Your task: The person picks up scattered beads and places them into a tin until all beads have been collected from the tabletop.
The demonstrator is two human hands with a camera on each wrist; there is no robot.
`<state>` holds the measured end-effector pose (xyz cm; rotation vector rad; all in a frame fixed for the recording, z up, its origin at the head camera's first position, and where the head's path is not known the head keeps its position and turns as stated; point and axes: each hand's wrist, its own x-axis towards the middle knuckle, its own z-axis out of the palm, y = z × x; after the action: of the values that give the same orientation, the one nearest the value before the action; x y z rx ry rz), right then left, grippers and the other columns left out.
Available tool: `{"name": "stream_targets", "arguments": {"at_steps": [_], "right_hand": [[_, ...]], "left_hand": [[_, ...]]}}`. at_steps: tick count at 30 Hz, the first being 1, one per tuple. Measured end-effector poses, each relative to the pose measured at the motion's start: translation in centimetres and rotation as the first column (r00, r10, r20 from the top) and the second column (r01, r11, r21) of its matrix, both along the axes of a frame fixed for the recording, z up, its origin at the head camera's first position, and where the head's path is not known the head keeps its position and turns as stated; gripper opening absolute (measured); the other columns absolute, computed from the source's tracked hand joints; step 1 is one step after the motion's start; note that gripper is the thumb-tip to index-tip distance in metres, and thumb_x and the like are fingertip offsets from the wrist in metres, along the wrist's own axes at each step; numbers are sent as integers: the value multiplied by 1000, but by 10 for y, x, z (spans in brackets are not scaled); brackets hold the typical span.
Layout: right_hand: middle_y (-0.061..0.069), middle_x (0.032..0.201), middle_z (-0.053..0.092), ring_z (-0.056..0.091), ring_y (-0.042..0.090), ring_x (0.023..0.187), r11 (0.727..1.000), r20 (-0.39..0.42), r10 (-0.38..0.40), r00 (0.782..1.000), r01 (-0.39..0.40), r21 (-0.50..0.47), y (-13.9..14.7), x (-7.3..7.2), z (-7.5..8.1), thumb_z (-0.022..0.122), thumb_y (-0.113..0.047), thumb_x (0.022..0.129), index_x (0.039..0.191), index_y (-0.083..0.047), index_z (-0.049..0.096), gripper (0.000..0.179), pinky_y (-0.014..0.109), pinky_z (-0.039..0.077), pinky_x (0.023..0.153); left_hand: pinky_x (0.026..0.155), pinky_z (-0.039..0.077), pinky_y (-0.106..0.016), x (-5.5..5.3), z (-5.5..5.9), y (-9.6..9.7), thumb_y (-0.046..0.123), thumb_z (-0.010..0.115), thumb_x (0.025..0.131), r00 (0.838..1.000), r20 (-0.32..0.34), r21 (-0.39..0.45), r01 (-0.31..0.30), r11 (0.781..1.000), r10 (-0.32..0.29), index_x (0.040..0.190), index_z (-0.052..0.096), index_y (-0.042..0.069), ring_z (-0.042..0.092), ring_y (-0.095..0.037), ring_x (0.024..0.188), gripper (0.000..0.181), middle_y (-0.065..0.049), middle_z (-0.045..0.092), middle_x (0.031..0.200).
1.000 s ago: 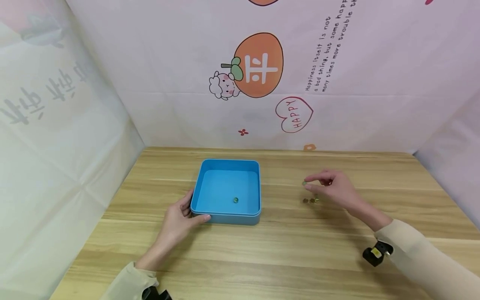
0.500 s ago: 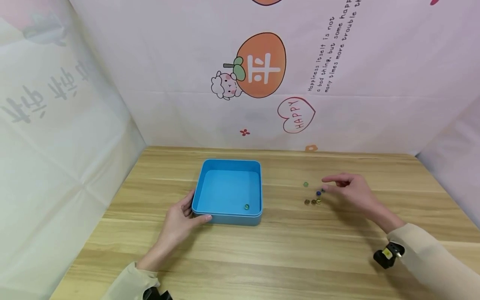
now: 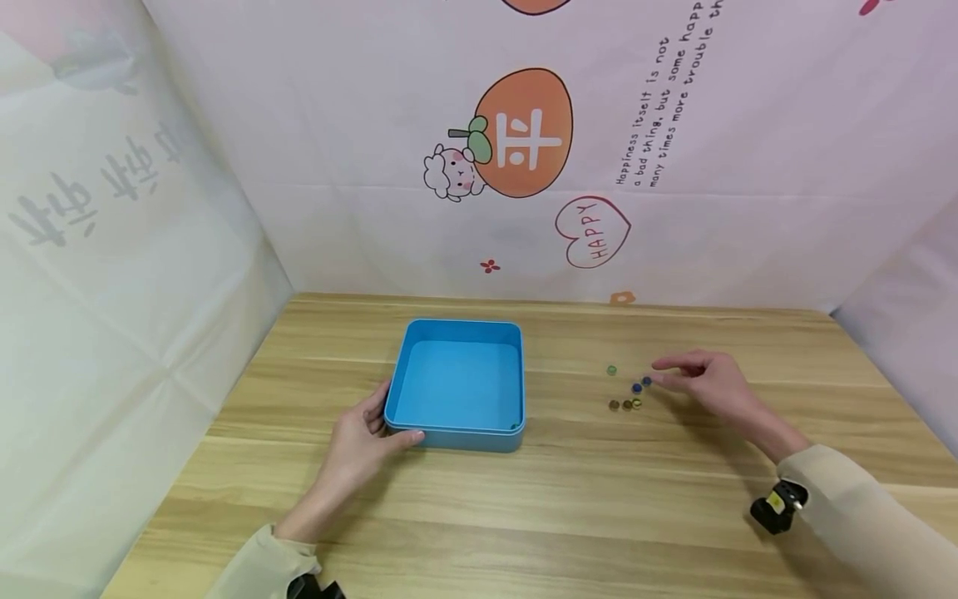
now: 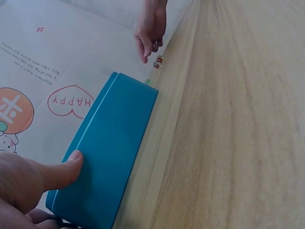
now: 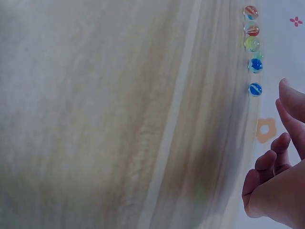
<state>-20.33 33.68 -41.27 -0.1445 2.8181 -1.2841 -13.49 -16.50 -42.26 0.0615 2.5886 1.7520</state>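
My left hand (image 3: 355,445) grips the front left corner of a blue square box (image 3: 454,438); its thumb (image 4: 64,171) lies on the outer wall and the fingers go round the side. Inside the box, a small dark marble (image 3: 514,428) sits at the front right corner, mostly hidden by the rim. My right hand (image 3: 707,381) hovers just right of a blue marble (image 3: 647,381), index finger and thumb apart with nothing between them. In the right wrist view a gap shows between the fingertips and the nearest blue marble (image 5: 255,89).
Around that marble lie a second blue marble (image 3: 637,388), a yellow one (image 3: 637,403), two brownish ones (image 3: 620,405) and, farther back, a green marble (image 3: 611,370). A printed white cloth (image 3: 359,225) rises behind the wooden table (image 3: 479,516) and along both sides.
My right hand has moved right, off the green marble and over to the blue ones. Inside the box, the marble has rolled into the front right corner. My left hand keeps its grip.
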Motion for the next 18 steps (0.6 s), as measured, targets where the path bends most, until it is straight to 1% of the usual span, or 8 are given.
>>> {"name": "stream_targets", "arguments": {"at_steps": [3,9,11,18], "right_hand": [[25,136,64,55,20,102,1000,4,4,1000,-4,13,1,-1,0,78,-28,99,129,2,73,43,23,48,74],[21,120,67,50,19,83,999,-9,3,1000,-2,43,2,-2,-2,80,-25,97,126,2,74,41,27,45,63],[19,116,66,49,19,79,999,-14,5,1000,-4,50,2,-3,-2,81,-25,96,125,2,75,40,28,44,61],[18,115,66,49,19,80,999,-7,16,1000,-15,46,3,-5,-7,81,-25,96,125,2,75,40,26,45,60]], "left_hand": [[114,41,-47,0,0,0,10,89,88,1000,2,5,-1,1000,1,160,33,-8,41,-37,145,93,-26,31,165],[114,41,-47,0,0,0,9,88,88,1000,-4,12,6,1000,-6,160,32,-8,41,-38,146,93,-26,30,165],[114,41,-47,0,-1,0,9,88,88,1000,-6,11,7,1000,-7,160,32,-8,41,-37,146,93,-26,30,165],[113,42,-47,0,-1,0,9,88,88,1000,-11,4,4,1000,-4,160,33,-8,42,-38,145,93,-26,32,164]]}}
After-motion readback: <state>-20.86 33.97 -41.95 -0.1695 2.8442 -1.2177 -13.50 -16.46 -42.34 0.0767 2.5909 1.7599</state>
